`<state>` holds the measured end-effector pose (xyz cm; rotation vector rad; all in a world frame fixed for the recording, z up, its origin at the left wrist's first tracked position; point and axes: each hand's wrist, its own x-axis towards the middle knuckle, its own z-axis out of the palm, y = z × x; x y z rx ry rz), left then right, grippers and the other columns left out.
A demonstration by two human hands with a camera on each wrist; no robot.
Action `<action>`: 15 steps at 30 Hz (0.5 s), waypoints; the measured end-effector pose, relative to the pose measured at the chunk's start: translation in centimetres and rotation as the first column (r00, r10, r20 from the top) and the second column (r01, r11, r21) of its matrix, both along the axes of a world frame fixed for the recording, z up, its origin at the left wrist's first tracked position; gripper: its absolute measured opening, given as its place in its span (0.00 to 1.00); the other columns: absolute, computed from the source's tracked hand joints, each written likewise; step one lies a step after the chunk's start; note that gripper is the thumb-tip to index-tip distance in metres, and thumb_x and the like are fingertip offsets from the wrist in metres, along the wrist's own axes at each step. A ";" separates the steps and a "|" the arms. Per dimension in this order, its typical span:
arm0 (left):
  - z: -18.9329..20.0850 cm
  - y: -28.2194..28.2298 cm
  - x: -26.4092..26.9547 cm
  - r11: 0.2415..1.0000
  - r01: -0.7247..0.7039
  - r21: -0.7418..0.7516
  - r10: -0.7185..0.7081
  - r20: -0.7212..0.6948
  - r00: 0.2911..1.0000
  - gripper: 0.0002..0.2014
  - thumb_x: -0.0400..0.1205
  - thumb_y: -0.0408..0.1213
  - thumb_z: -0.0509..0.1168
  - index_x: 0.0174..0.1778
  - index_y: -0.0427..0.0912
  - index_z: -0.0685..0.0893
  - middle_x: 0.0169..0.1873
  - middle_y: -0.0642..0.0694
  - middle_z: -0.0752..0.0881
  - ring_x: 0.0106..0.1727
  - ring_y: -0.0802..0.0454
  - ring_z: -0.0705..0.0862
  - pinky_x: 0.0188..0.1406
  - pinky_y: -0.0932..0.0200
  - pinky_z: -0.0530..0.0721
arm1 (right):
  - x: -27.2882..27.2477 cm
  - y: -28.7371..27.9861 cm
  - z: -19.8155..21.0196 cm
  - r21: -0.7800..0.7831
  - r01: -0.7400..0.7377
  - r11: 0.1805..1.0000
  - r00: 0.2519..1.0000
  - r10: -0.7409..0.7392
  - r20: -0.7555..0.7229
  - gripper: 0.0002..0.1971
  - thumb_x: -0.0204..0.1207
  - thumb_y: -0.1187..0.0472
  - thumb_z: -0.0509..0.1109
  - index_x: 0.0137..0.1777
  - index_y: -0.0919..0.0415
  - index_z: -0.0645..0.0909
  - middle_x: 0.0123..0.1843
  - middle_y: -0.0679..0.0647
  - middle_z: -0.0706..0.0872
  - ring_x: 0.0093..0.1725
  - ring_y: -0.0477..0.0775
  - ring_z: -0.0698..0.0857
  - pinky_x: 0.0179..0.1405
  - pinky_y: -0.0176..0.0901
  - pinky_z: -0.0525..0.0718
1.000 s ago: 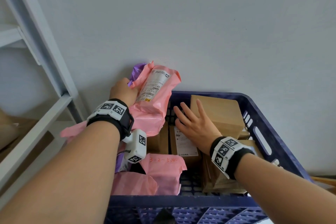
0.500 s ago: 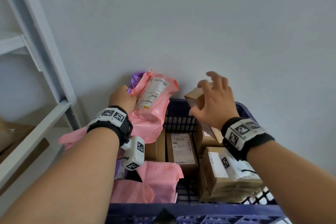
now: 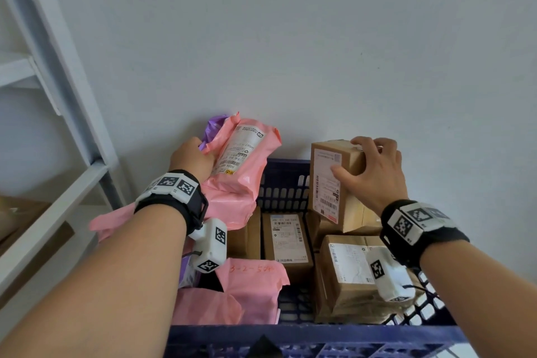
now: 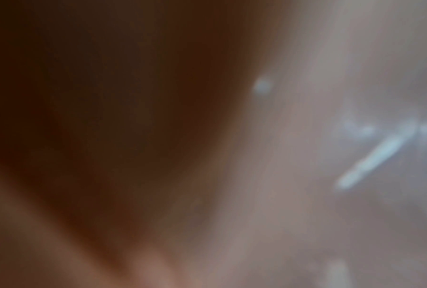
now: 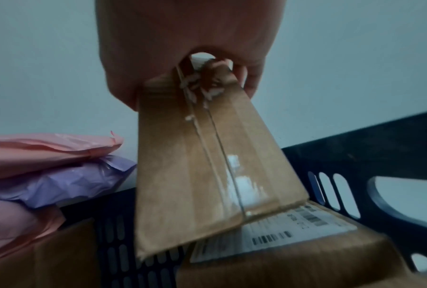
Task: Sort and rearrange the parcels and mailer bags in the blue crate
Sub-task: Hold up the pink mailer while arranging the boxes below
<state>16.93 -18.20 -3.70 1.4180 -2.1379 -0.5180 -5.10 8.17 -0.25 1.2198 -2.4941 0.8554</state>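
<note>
Filling blue crate (image 3: 286,183), parcels, mailers, grey wall (image 3: 290,38), white shelving (image 3: 52,73)

- The blue crate (image 3: 286,189) is hard plastic with slotted, lattice walls and a dull finish.
- The raised box (image 3: 334,183) is matt brown cardboard, sealed with glossy clear tape (image 5: 234,175) that reflects light; its label is smooth white paper.
- The pink mailer bag (image 3: 241,171) is thin, crinkled plastic film with a soft sheen.
- The purple mailer bag (image 5: 72,183) is wrinkled plastic film.
- The wall (image 3: 319,38) is matt and smooth.
</note>
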 end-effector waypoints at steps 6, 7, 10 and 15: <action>-0.2 -0.4 0.1 1.000 0.012 -0.001 -0.012 -0.006 1.000 0.14 0.82 0.45 0.58 0.38 0.37 0.78 0.31 0.44 0.79 0.35 0.41 0.78 0.31 0.56 0.68 | 0.8 -1.4 2.7 -0.231 -0.203 0.952 0.820 0.294 0.492 0.23 0.70 0.51 0.74 0.64 0.48 0.74 0.60 0.53 0.78 0.53 0.52 0.84 0.49 0.48 0.87; -0.3 -0.5 0.1 1.000 0.013 0.001 -0.013 -0.006 1.000 0.14 0.82 0.45 0.59 0.38 0.37 0.78 0.31 0.45 0.79 0.34 0.42 0.77 0.30 0.57 0.67 | 0.8 -1.7 2.7 -0.226 -0.243 0.943 0.734 0.331 0.593 0.20 0.71 0.53 0.74 0.62 0.49 0.76 0.59 0.55 0.82 0.54 0.55 0.86 0.53 0.55 0.88; -0.3 -0.6 0.1 1.000 0.018 -0.002 -0.018 -0.006 1.000 0.15 0.82 0.45 0.59 0.37 0.38 0.78 0.30 0.45 0.79 0.33 0.42 0.78 0.28 0.57 0.67 | 1.1 -2.6 1.2 -0.139 -0.299 0.944 0.647 0.308 0.697 0.16 0.70 0.56 0.76 0.57 0.52 0.79 0.56 0.57 0.86 0.55 0.58 0.88 0.60 0.60 0.85; -0.4 -0.5 0.3 0.999 0.035 -0.006 -0.035 -0.024 0.999 0.15 0.82 0.45 0.60 0.35 0.39 0.76 0.31 0.43 0.79 0.36 0.40 0.78 0.34 0.56 0.70 | 1.1 -4.0 -1.2 -0.089 -0.258 0.962 0.637 0.239 0.733 0.26 0.57 0.45 0.76 0.56 0.50 0.80 0.56 0.52 0.87 0.57 0.55 0.87 0.63 0.58 0.84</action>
